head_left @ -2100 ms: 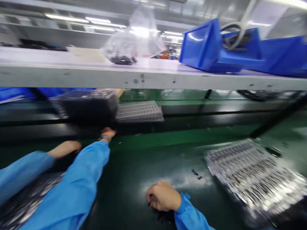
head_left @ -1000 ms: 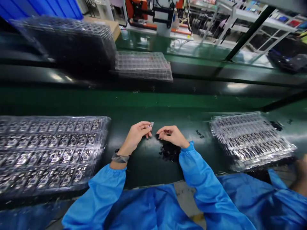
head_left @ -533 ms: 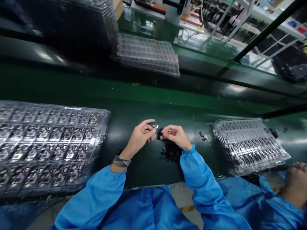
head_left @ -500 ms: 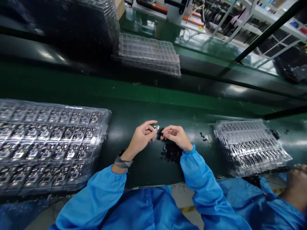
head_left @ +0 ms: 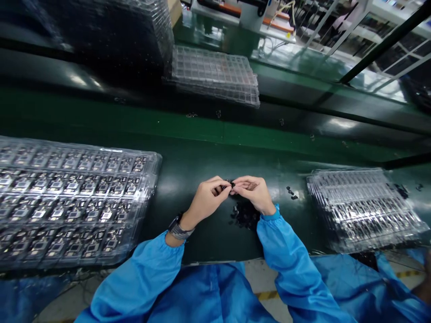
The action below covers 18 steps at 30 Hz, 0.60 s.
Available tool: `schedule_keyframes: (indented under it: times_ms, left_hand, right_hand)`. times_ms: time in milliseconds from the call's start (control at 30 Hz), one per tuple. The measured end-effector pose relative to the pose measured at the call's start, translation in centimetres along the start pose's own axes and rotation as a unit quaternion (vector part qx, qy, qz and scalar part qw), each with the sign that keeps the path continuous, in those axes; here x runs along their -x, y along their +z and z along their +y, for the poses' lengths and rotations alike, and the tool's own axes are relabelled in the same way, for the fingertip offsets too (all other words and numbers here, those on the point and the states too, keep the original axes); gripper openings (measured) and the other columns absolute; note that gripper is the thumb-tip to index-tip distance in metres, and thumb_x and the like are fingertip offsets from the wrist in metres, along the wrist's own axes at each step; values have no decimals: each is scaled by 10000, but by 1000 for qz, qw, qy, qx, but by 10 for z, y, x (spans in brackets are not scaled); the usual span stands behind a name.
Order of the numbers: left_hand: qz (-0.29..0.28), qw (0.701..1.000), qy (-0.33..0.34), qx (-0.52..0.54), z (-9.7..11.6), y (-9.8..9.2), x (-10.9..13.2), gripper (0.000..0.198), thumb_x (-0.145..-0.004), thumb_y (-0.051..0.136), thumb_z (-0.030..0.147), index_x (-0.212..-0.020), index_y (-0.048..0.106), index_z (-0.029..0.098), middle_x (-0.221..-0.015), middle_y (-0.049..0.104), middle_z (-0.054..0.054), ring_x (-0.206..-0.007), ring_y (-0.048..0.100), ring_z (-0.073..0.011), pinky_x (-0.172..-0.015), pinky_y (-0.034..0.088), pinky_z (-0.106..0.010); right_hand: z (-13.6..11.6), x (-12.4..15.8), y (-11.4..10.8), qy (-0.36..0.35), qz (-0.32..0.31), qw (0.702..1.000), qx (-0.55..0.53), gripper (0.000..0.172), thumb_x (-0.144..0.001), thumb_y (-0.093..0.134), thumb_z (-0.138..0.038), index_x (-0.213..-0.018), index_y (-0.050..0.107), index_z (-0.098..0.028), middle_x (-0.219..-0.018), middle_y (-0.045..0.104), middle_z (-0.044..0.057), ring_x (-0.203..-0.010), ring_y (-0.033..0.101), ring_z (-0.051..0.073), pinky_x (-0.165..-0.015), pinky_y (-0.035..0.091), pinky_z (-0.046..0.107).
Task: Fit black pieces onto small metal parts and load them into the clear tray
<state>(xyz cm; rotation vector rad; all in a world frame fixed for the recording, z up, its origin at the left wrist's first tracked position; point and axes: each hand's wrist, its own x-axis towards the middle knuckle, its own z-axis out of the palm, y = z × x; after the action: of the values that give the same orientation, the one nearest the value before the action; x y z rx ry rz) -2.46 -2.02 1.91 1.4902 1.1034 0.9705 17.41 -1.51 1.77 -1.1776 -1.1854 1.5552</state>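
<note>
My left hand [head_left: 209, 197] is closed in a pinch on a small circuit board [head_left: 225, 186], mostly hidden by the fingers. Fingertip to fingertip with it, my right hand [head_left: 255, 192] pinches a small black part [head_left: 232, 184] against the board; its exact kind is too small to make out. Just below the right hand lies a loose pile of small black parts [head_left: 245, 215] on the dark green bench. Farther left, a clear plastic tray [head_left: 155, 167] holds rows of small circuit boards [head_left: 90, 204].
To the right stands a stack of clear trays [head_left: 360, 179] with parts in rows. Two small black pieces [head_left: 291, 193] lie before it. Behind, a stack of clear trays [head_left: 215, 72] rests on a ledge, with a large plastic-wrapped dark stack [head_left: 107, 40] beside it. Another person's blue clothing [head_left: 353, 287] shows at lower right.
My hands have come together, bringing the board and the black part into contact. My left hand has turned and moved right. The view has shifted slightly.
</note>
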Motion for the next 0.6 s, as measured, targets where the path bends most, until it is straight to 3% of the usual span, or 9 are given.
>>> schedule_keyframes:
  times_ms: [333,600]
  left_hand:
    - [-15,1000,19,2,0,-4,1,208,-947,647,320,-923,792,173,-906,708,-62,-676,597,-127,-568,424,-236]
    - [-19,1000,18,3,2,-6,1,180,-930,669,303,-897,787,171,-879,701,-49,-602,544,-100,-534,389,-233]
  right_hand:
    - [-2,2,2,-11,-21,1000,-3,294,-788,876,-395,-990,818,-190,-794,807,58,-736,783,209,-779,643,359]
    - [0,2,2,-12,-25,1000,-9,323,-775,882,-422,-992,820,-190,-794,805,55,-711,775,199,-748,632,338]
